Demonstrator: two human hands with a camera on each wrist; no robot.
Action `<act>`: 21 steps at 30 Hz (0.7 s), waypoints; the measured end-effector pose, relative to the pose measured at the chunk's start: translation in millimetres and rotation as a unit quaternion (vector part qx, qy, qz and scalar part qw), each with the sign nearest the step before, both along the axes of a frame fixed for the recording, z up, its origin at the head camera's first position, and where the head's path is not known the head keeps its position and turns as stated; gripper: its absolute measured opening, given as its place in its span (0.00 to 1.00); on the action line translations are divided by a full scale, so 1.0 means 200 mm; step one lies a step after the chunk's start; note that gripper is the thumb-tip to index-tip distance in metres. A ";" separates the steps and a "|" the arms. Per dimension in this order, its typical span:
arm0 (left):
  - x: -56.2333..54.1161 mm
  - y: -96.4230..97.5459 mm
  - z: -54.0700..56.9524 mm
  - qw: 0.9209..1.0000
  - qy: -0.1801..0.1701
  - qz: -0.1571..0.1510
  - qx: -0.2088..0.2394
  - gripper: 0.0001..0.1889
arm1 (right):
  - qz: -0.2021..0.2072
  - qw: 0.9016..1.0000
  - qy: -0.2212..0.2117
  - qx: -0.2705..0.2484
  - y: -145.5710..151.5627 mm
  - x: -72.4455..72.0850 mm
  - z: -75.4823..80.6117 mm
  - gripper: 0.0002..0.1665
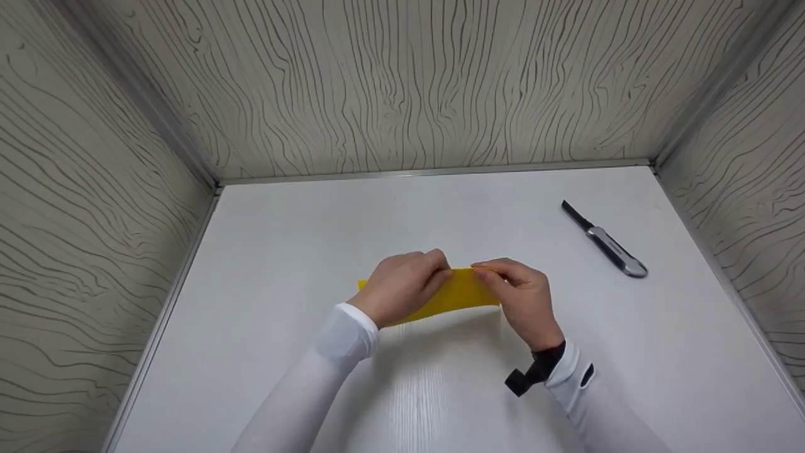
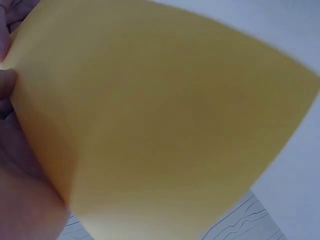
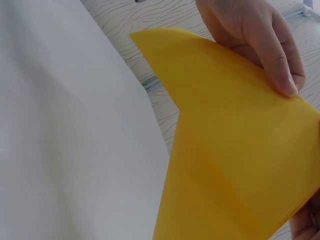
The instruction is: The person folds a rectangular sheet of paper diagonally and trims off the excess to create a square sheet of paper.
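Observation:
Both hands hold a sheet of yellow paper [image 1: 464,287] up above the white table, its lower edge bowed. My left hand [image 1: 402,284] pinches the top edge near the middle, thumb in front, and covers much of the left part. At the right end, the thumb and fingertips of my right hand [image 1: 527,301] pinch the upper corner. In the right wrist view the paper [image 3: 240,135] looks bent, with one pointed corner sticking out past the left hand [image 3: 265,45]. The paper [image 2: 175,115] fills most of the left wrist view.
A utility knife [image 1: 615,250] with a grey and black handle lies on the right side of the white table [image 1: 283,233], its dark blade toward the back. Wood-grain patterned panels [image 1: 402,82] enclose the table at the back and both sides.

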State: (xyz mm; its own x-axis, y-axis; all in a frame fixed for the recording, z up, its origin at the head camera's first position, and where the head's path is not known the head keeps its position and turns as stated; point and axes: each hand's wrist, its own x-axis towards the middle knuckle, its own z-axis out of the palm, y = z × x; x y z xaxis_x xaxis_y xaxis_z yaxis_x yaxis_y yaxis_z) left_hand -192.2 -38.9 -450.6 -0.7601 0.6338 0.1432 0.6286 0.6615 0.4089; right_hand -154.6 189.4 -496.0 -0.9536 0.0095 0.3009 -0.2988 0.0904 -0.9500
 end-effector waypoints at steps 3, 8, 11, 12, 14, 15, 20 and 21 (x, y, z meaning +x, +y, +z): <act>0.00 -0.02 0.00 1.000 -0.006 0.002 0.004 0.11 | -0.010 1.000 0.002 0.000 0.00 0.00 0.00 0.07; 0.00 -0.03 0.00 1.000 0.002 0.001 0.001 0.11 | -0.016 1.000 -0.001 0.003 -0.01 0.01 -0.01 0.07; 0.00 -0.04 0.00 1.000 -0.001 0.001 0.001 0.11 | -0.014 1.000 0.000 0.002 -0.01 0.00 -0.01 0.08; 0.00 -0.04 -0.01 1.000 -0.005 0.003 0.003 0.11 | -0.014 1.000 -0.001 0.001 -0.01 0.01 -0.01 0.08; 0.00 -0.05 -0.01 1.000 -0.012 0.007 0.006 0.11 | -0.017 1.000 -0.005 -0.001 -0.01 0.01 -0.01 0.08; 0.00 -0.06 -0.01 1.000 -0.013 0.009 0.007 0.11 | -0.019 1.000 -0.008 -0.001 -0.01 0.01 -0.01 0.08; 0.00 -0.08 -0.02 1.000 -0.006 0.012 0.008 0.09 | -0.023 1.000 -0.017 -0.005 0.00 0.01 -0.01 0.09; 0.00 -0.08 -0.02 1.000 -0.003 0.011 0.007 0.09 | -0.021 1.000 -0.017 -0.004 0.00 0.01 -0.01 0.10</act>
